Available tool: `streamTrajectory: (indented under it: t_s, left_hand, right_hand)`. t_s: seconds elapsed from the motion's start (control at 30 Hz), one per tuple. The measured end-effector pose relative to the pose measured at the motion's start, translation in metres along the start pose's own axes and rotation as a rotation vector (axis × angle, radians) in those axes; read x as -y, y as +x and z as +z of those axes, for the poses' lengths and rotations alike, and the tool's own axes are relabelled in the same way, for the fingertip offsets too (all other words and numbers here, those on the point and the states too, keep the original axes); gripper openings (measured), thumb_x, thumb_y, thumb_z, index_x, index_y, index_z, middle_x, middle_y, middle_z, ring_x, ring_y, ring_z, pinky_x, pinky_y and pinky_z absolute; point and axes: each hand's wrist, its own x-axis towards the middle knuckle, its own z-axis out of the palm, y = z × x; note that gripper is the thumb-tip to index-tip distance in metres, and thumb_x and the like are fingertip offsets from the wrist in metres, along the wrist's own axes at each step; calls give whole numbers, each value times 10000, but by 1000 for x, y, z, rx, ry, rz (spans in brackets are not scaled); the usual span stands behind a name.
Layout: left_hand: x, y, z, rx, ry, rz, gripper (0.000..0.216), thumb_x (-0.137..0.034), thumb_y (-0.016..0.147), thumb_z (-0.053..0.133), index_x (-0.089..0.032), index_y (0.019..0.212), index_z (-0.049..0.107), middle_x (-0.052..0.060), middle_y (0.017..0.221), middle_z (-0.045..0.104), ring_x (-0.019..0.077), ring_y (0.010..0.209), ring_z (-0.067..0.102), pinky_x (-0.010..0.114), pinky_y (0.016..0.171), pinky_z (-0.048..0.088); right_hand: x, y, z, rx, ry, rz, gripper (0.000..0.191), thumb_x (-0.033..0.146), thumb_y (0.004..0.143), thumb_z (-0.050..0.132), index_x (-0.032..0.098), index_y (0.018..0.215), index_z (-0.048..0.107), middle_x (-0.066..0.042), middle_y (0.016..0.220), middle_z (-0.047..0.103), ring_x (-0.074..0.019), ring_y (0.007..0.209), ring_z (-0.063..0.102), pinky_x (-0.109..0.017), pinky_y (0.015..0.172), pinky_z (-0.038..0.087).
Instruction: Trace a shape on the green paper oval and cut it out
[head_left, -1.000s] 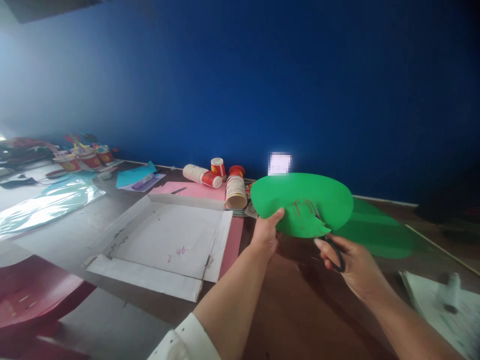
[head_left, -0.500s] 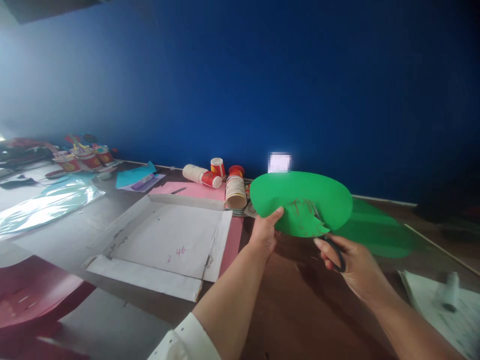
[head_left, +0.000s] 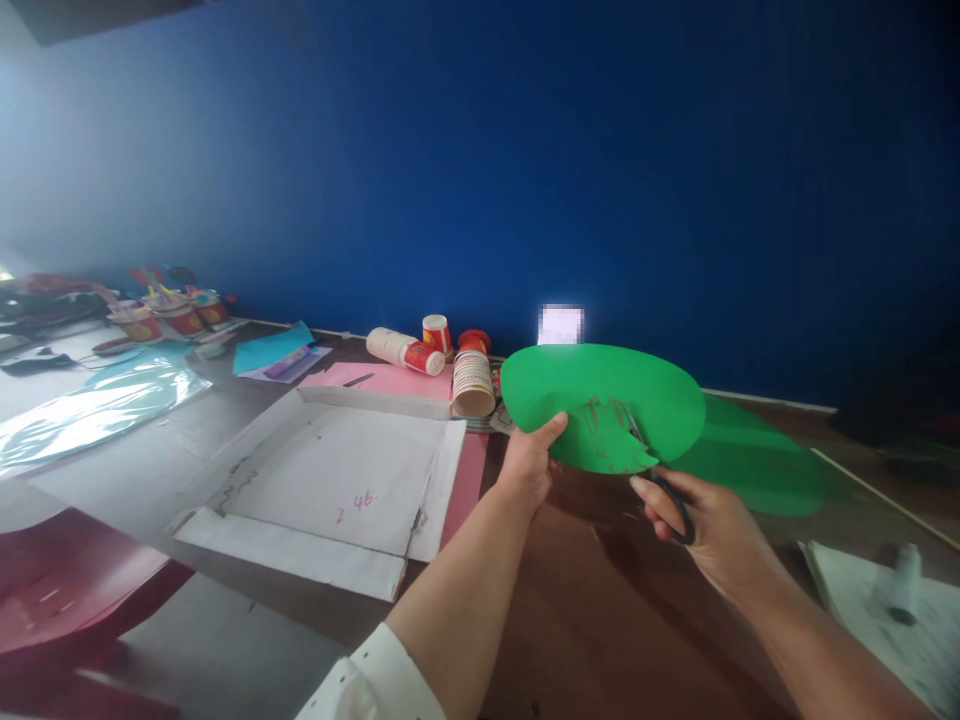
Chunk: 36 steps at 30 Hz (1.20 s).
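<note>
My left hand (head_left: 531,462) pinches the lower left edge of an oval green paper sheet (head_left: 600,375), thumb on the near face and the other fingers behind. Brown pencil-like lines run over the sheet's lower middle, where a cut has left a pointed flap. With my right hand (head_left: 701,515) I grip black-handled scissors (head_left: 679,520), fingers in the handles. Their blades reach up into the sheet's lower edge beside the flap. How far apart the blades stand is hard to make out.
A white shallow box lid (head_left: 330,490) lies left of my arm, and paper cups (head_left: 472,385) rest behind it. Another green sheet (head_left: 757,460) lies on the brown table (head_left: 600,620). At the right, a pale tube (head_left: 905,585) sits on papers. A blue wall (head_left: 480,150) rises behind.
Almost nothing differs. Both hands, the green sheet and the scissors keep nearly the same place, and the view has shifted very slightly.
</note>
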Motion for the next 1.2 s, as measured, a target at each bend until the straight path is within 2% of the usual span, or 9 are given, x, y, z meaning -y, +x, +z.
streamTrajectory:
  t_s: [0.3,0.43,0.67,0.87,1.2]
  left_hand:
    - [-4,0,1,0,11,-17,612,-267,513,938,-163,1077,723,146,1179,749,377,1203,649,472,997,544]
    - [-3,2,0,6,6,-6,617,-273,508,943,-158,1074,726,149,1185,746,381,1217,640,486,1028,524]
    - [3,2,-2,46,20,6,625,-282,533,935,-137,1103,723,164,1179,745,383,1200,649,506,1035,517]
    - [4,-1,0,27,26,-8,585,-266,545,921,-134,1081,729,170,1141,756,382,1171,665,505,1004,536]
    - [2,1,-1,13,35,-35,547,-266,542,920,-172,1047,731,137,1152,757,342,1135,687,431,934,574]
  right_hand:
    - [1,0,-1,-7,-16,-11,294,497,774,763,205,795,739,24,550,617,-126,487,532,-269,506,391]
    - [4,-1,2,-16,13,-1,316,512,744,783,204,800,743,19,569,635,-131,483,550,-268,505,418]
    - [3,-1,5,-13,63,-13,369,557,743,771,199,683,704,-6,599,663,-133,512,586,-261,532,452]
    - [-5,1,4,-15,81,-4,368,550,756,768,198,687,686,1,617,657,-124,526,586,-251,539,457]
    - [-7,0,2,-14,78,-10,344,531,791,751,198,723,700,17,614,626,-111,521,556,-248,516,430]
